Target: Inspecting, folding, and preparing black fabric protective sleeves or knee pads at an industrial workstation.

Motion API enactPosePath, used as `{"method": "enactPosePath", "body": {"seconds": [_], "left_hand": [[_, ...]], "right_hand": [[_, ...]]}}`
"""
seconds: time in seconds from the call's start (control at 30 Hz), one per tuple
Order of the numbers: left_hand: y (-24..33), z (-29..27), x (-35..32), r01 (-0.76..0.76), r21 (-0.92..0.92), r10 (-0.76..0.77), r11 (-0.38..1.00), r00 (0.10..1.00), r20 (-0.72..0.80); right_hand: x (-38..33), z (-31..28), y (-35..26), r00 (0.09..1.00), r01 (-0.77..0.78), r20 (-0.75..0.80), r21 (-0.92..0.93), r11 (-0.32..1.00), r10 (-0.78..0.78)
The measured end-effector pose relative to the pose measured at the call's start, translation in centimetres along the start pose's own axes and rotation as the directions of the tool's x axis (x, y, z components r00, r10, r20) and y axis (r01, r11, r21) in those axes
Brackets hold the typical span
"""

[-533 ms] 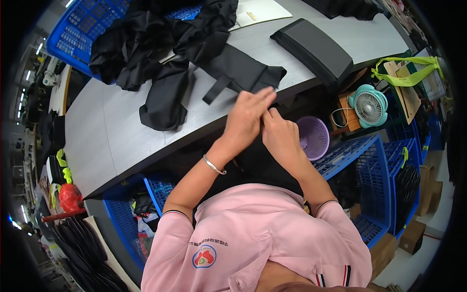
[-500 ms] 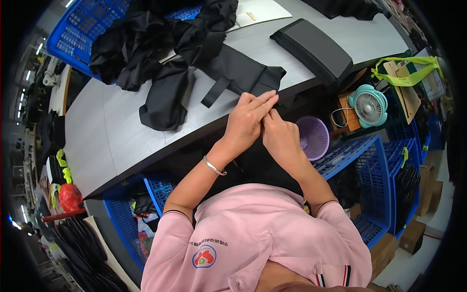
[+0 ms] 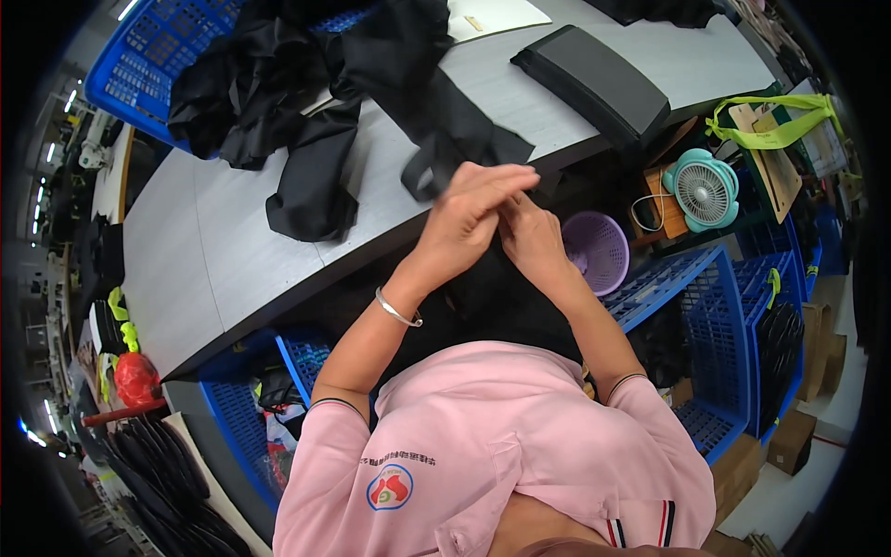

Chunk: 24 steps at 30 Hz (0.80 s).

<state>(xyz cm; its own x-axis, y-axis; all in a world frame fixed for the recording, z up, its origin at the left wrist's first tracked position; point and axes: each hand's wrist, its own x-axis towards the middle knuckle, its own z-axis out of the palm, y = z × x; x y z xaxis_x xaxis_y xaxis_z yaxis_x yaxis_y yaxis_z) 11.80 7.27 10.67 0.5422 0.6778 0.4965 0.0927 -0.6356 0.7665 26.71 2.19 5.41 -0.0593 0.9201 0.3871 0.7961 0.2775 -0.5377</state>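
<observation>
A black fabric piece (image 3: 455,121) with a strap loop (image 3: 422,176) hangs in folds over the table's front edge, blurred by motion. My left hand (image 3: 469,218) is at its near end, fingers pressed together and pointing right, closed on the fabric; the fingertips are smeared. My right hand (image 3: 535,237) is tucked just under and beside it, fingers curled together, and what they pinch is hidden. Left of the hands, a padded black fabric piece (image 3: 316,181) lies on the grey table (image 3: 251,223), joined to or touching a heap of black fabric (image 3: 269,65).
A blue basket (image 3: 139,70) stands behind the heap. A black, curved padded panel (image 3: 599,84) lies at the right. Beyond the table edge are a purple bin (image 3: 603,251), a turquoise fan (image 3: 703,190) and blue crates (image 3: 705,343). Another blue crate (image 3: 232,418) sits at lower left.
The black fabric piece has shifted and bunched up, and its strap now stands up in a loop. My left hand has turned slightly and its fingers have lifted; the right hand stays close beside it.
</observation>
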Motion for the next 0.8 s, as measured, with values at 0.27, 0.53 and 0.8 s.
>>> {"method": "enactPosePath", "body": {"seconds": [0.27, 0.53, 0.8], "left_hand": [[0.9, 0.4, -1.1, -0.071, -0.042, 0.077, 0.997, 0.983, 0.167], [0.9, -0.8, -5.3, 0.179, 0.094, -0.128, 0.979, 0.908, -0.4], [-1.6, 2.8, -4.8, 0.341, 0.112, -0.224, 0.933, 0.796, -0.562]], "right_hand": [[-1.1, 1.6, -0.2, 0.997, 0.034, 0.063, 0.153, 0.988, -0.044], [1.0, 0.3, 0.1, 0.929, -0.322, 0.2, 0.852, 0.414, 0.311], [0.0, -0.5, -1.3, 0.838, -0.425, 0.405, 0.905, -0.028, 0.366]]}}
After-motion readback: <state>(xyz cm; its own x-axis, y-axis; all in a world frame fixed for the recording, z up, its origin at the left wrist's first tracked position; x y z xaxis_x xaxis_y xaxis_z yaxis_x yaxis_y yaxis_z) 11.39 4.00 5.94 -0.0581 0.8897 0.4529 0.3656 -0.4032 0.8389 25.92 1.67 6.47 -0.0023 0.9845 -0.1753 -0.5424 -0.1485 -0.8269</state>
